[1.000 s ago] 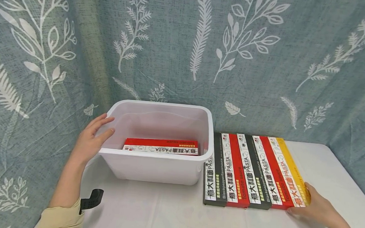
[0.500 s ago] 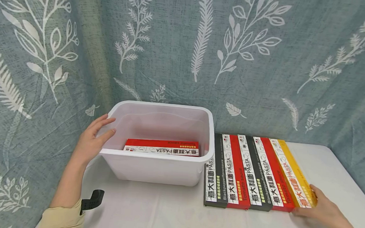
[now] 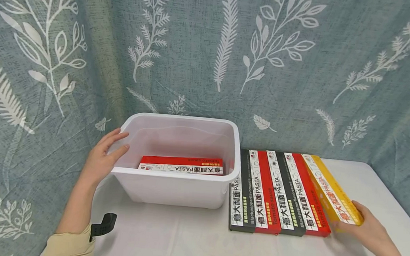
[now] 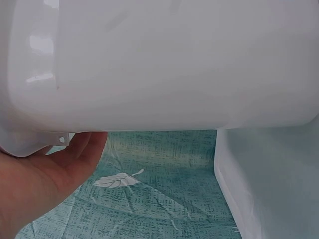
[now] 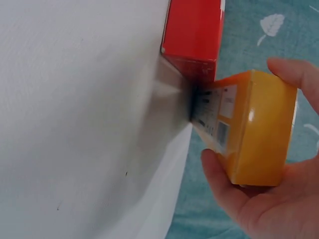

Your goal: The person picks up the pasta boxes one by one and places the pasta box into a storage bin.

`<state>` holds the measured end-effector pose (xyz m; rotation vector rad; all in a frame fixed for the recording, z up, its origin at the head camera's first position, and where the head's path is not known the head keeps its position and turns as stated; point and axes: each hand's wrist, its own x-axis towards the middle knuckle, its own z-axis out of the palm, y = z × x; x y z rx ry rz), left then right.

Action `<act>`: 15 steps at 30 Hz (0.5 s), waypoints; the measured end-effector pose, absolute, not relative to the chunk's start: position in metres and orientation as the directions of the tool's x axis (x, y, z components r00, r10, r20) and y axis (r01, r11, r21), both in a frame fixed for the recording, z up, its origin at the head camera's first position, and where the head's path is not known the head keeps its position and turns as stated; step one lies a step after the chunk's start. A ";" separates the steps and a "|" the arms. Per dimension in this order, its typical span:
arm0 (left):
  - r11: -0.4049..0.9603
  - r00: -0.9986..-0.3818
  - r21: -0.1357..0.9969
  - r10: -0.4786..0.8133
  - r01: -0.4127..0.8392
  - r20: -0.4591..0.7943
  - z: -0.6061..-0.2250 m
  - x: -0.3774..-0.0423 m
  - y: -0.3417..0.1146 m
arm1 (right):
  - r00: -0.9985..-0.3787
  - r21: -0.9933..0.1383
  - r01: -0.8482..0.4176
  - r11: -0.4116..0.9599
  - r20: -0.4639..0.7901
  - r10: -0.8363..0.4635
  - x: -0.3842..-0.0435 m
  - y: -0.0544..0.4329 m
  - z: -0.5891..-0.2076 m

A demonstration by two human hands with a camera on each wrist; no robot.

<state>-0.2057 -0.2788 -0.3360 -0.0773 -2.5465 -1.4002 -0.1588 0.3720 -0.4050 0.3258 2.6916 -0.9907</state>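
Note:
In the head view, my left hand (image 3: pixel 99 158) holds the left rim of a white plastic bin (image 3: pixel 172 189). In the left wrist view, some fingers reach below that rim on the outside. A red and white pasta box (image 3: pixel 181 164) lies inside the bin. At the right, my right hand (image 3: pixel 369 230) grips the near end of a yellow pasta box (image 3: pixel 332 190), thumb on one side and fingers on the other. That near end is raised off the table and tilted; its far end stays low beside the row. The right wrist view shows the yellow end face between thumb and fingers.
Several black and red pasta boxes (image 3: pixel 280 192) lie side by side between the bin and the yellow box. A white cloth (image 3: pixel 200 242) covers the table. Behind hangs a blue-green leaf-patterned curtain (image 3: pixel 195 64). A black wrist mount (image 3: pixel 103 226) sticks out from my left sleeve.
My right hand has pulled the yellow box's near end away from the neighbouring red box, rightwards and up. The left hand and bin have stayed put.

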 end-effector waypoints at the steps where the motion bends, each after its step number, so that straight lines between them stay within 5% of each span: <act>1: 0.543 -0.971 0.825 -0.065 0.159 0.230 -0.336 -0.206 -0.279 | -0.940 -0.614 0.306 0.728 -0.314 0.130 -0.159 0.371 -0.404; 15: 0.539 -0.971 0.827 -0.067 0.157 0.228 -0.336 -0.206 -0.279 | -0.924 -0.770 0.337 0.542 -0.158 0.349 -0.155 0.354 -0.394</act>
